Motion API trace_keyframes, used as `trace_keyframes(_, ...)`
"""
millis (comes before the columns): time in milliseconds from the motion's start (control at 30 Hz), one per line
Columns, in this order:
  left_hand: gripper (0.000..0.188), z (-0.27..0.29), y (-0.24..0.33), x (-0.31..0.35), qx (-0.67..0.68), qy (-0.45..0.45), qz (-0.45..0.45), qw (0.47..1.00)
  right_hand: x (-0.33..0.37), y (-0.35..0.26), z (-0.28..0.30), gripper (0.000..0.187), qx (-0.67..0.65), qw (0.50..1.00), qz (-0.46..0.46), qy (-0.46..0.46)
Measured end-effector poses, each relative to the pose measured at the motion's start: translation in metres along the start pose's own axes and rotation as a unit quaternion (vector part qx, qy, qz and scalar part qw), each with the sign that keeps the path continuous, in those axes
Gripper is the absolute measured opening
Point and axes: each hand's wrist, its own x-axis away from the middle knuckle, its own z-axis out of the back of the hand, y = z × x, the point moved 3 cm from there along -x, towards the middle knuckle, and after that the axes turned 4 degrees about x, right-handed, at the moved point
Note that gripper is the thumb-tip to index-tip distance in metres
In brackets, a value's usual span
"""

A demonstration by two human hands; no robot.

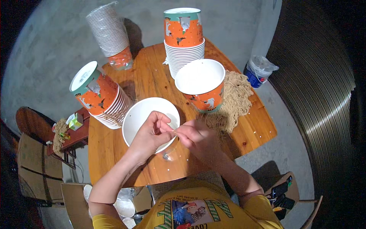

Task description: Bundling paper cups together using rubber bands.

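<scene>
My left hand [152, 133] and my right hand [198, 137] meet over the near right rim of a white-lined paper bucket [139, 114]. The fingertips of both pinch a thin tan strand [174, 131], like the end of a cord; most of it is hidden by the fingers. The bucket stands mouth up on the wooden table [126, 170], just beneath my hands. Beyond my right hand, a bundle of tan cord [236, 99] lies loose on the tabletop. An orange paper bucket [200, 78] stands upright beside it.
Stacks of upside-down orange buckets stand at the left [97, 93] and back [183, 38]. A plastic-wrapped bucket stack [108, 34] leans at the far left. A blue pail [257, 72] sits beyond the table's right edge. A low red bench [76, 131] is at left, a chair [284, 194] at lower right.
</scene>
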Motion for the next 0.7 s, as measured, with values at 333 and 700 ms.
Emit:
trace_keyframes(333,0.029,0.001,0.000,-0.001,-0.013,-0.016,-0.008,1.000,-0.002,-0.001,0.001,0.016,0.044,0.999,-0.003,-0.026)
trace_keyframes(700,0.030,-0.006,0.003,0.001,-0.146,-0.047,-0.059,0.986,0.003,0.009,-0.012,0.010,-0.156,0.981,-0.116,-0.017)
